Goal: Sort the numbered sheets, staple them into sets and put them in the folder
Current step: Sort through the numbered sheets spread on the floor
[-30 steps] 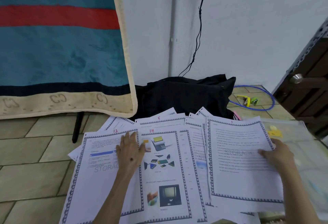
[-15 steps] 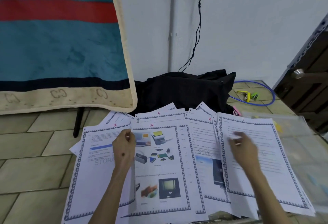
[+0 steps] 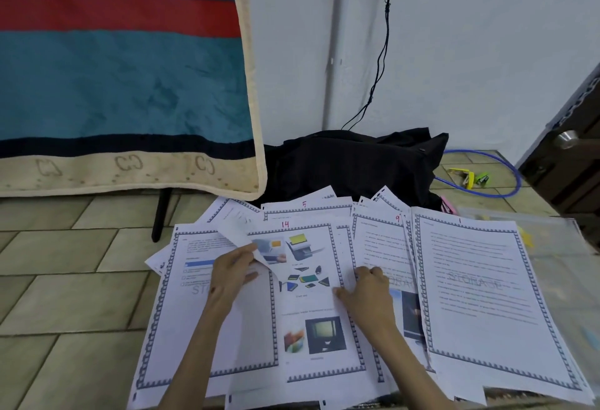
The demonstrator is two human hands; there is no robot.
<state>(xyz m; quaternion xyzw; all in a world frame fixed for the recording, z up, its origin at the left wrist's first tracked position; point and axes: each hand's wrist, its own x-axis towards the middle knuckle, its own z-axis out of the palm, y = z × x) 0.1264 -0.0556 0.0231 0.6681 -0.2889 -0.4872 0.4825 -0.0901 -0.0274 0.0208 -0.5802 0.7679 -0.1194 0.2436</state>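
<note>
Sheets of white printed paper with blue patterned borders [image 3: 324, 328] lie fanned and overlapping across the lower middle of the frame on the tiled floor [image 3: 58, 296]. Red handwritten numbers mark several top edges: 14 on the picture page in the centre, 5 on one behind it, 9 on one to the right.

At lower centre the left hand [image 3: 227, 274] pinches the curled corner of a sheet between thumb and fingers, lifting it off the page below. Just right of it, the right hand [image 3: 368, 292] rests with curled fingers on the right edge of the picture page; whether it grips the paper or only presses on it is hard to tell.

At the right edge, a clear plastic folder [image 3: 552, 247] lies partly under the rightmost text sheet. Above the sheets, a black cloth bag [image 3: 350, 162] slumps against the white wall. At upper right, a small green stapler [image 3: 482, 179] sits beside a yellow object inside a loop of blue cable [image 3: 506, 162]. A teal blanket with a red stripe [image 3: 123, 68] hangs at upper left.
</note>
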